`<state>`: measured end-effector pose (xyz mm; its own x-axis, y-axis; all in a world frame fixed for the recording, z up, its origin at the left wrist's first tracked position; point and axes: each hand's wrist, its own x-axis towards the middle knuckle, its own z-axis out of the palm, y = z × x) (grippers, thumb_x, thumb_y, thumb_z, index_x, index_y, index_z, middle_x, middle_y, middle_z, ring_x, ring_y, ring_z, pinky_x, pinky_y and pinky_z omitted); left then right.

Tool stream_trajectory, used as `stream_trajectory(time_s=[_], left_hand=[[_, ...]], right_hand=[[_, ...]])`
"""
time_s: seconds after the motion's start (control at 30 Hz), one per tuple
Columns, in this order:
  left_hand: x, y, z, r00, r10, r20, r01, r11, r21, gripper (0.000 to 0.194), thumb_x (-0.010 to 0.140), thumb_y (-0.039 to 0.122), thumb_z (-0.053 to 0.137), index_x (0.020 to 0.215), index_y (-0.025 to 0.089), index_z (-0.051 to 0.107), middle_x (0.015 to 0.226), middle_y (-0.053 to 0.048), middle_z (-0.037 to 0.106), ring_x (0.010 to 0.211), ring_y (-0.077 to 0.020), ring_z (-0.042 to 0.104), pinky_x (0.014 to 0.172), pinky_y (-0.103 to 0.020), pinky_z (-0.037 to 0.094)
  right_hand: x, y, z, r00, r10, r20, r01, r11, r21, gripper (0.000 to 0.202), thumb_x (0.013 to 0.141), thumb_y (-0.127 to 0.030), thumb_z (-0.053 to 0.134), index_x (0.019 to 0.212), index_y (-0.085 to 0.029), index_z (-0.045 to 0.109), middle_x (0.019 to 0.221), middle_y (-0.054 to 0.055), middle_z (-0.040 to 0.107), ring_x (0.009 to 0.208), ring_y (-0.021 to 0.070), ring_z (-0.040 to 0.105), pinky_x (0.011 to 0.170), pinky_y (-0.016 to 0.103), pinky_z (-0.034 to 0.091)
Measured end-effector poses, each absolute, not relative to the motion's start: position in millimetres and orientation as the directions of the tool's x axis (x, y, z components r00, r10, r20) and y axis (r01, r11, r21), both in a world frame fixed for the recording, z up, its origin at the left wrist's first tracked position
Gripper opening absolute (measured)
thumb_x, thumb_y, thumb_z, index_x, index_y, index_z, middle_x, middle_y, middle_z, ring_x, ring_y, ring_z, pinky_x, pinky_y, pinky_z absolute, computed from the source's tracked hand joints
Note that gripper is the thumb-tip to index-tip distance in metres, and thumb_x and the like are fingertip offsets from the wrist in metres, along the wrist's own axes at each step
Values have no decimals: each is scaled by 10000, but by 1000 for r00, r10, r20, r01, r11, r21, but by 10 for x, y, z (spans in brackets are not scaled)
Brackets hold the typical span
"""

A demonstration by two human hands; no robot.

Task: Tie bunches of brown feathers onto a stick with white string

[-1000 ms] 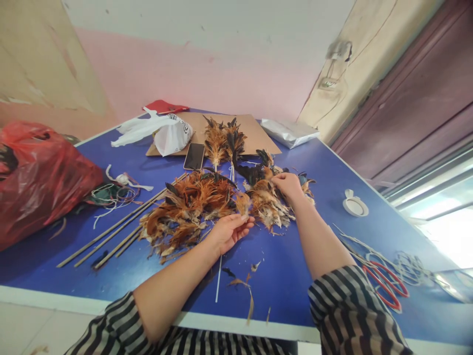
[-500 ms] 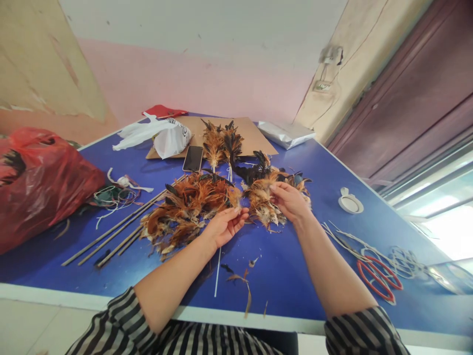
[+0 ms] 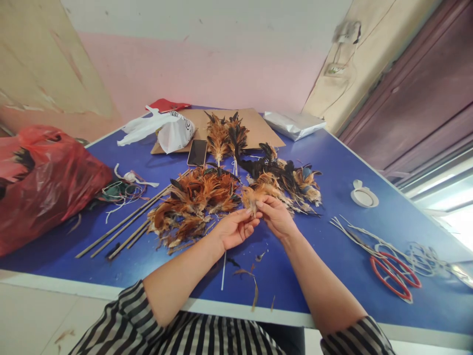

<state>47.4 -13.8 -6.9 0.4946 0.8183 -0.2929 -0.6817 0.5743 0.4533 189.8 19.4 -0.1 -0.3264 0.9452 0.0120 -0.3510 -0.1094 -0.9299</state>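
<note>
My left hand [image 3: 238, 229] and my right hand [image 3: 277, 216] meet above the table's front middle, closed in a pinch on the base of a small tan feather bunch [image 3: 252, 199]. Its fluffy tips point away from me. To the left lies a big pile of orange-brown feathers [image 3: 203, 192]. Behind and right of my right hand spreads a pile of darker and pale feathers [image 3: 291, 180]. Two tied feather bundles [image 3: 218, 135] rest at the back with pale stems toward me. A thin white stick [image 3: 223, 271] shows below my left hand.
Thin rods [image 3: 129, 224] lie at left, beside tangled string [image 3: 121, 195] and a red plastic bag [image 3: 55, 182]. A phone [image 3: 197, 153], white bag [image 3: 175, 133], cardboard [image 3: 258, 130] and silver packet [image 3: 295, 125] sit behind. Tape [image 3: 364, 197] and red-handled scissors [image 3: 395, 276] are at right.
My right hand has come away from the right-hand feather pile, moving left and toward me to meet my left hand, with tan feathers now between them. The view has shifted slightly.
</note>
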Motion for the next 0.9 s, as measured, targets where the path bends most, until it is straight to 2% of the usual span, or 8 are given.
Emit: stream_trajectory(time_s=[0.3, 0.53, 0.73, 0.8, 0.9], left_hand=[[492, -142, -67, 443, 827, -346, -664, 562, 493, 74, 775, 96, 544, 819, 86, 602, 718, -52, 653, 568, -84, 626, 476, -125, 493], [504, -154, -54, 455, 831, -321, -658, 556, 507, 91, 767, 57, 538, 802, 68, 620, 690, -48, 649, 584, -83, 626, 509, -122, 506], [504, -155, 11, 399, 860, -320, -608, 509, 610, 71, 739, 57, 575, 770, 66, 639, 668, -48, 647, 546, -64, 602, 504, -119, 493], [501, -139, 7, 311, 899, -309, -591, 438, 678, 54, 724, 71, 598, 753, 67, 643, 672, -52, 651, 541, -60, 595, 507, -121, 486], [502, -119, -23, 188, 948, -258, -539, 319, 780, 36, 686, 104, 643, 706, 75, 643, 674, -56, 659, 551, -73, 597, 511, -137, 477]], right_hand=[[1889, 164, -2, -276, 960, 45, -311, -45, -949, 194, 647, -326, 680, 665, -196, 537, 606, -34, 548, 527, 90, 516, 550, 230, 454], [1887, 153, 11, -282, 958, 53, -325, -43, -945, 185, 646, -317, 682, 672, -197, 543, 608, -39, 543, 516, 81, 501, 537, 220, 439], [1890, 149, 9, -296, 954, 47, -353, -63, -933, 147, 655, -298, 680, 698, -194, 585, 635, -35, 574, 554, 80, 524, 576, 223, 441], [1917, 141, 26, -273, 962, 11, -285, -70, -956, 174, 648, -315, 683, 742, -189, 609, 655, -23, 598, 576, 89, 545, 598, 233, 445], [1949, 107, 71, -235, 972, -12, -78, -31, -996, 223, 630, -331, 690, 781, -175, 638, 660, 1, 627, 607, 112, 566, 630, 253, 447]])
